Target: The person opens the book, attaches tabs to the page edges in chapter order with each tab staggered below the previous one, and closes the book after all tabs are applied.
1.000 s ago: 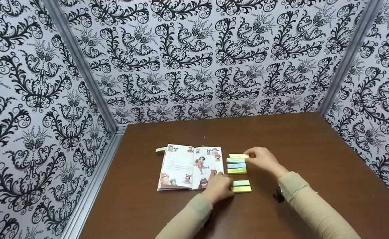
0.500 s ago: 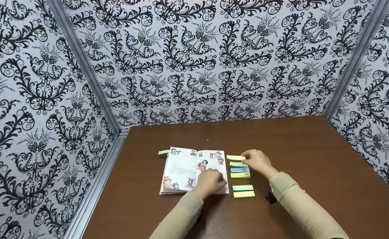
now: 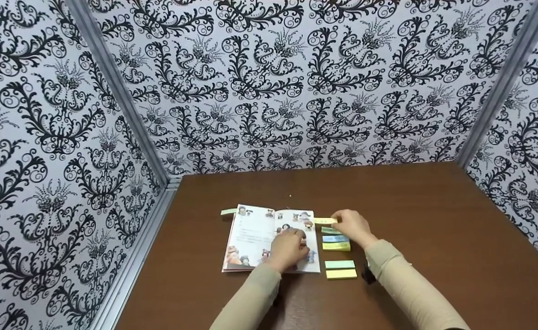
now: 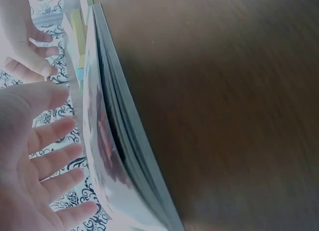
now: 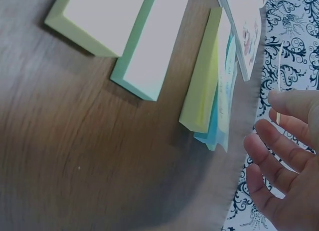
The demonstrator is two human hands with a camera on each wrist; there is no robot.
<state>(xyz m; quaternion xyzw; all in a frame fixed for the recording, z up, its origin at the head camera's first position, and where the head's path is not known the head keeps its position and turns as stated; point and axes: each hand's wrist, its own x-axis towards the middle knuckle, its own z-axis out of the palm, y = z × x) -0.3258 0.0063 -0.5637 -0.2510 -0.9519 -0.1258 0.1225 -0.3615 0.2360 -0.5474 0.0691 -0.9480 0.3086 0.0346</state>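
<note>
An open picture book (image 3: 254, 236) lies on the brown table, a pale green sticky tab (image 3: 229, 211) jutting from its left edge. My left hand (image 3: 288, 250) is over the right page; in the left wrist view its fingers (image 4: 56, 160) are spread and loosely bent, holding nothing. Between thumb and forefinger, my right hand (image 3: 353, 228) pinches a pale yellow sticky note strip (image 3: 324, 221). The strip's left end overlaps the upper right edge of the book in the head view. From the right wrist, the strip appears edge-on, above the table.
Right of the book are a green strip (image 3: 329, 230), a blue pad (image 3: 335, 239) and a yellow-green pad (image 3: 336, 246) in a row. Nearer lie a green pad (image 3: 340, 264) and a pale yellow pad (image 3: 341, 274). Patterned walls (image 3: 269, 91) enclose the table.
My right hand has brought the yellow strip leftward to the book's edge. The left hand has shifted from the lower right corner, beside the near pads, up and left over the page.
</note>
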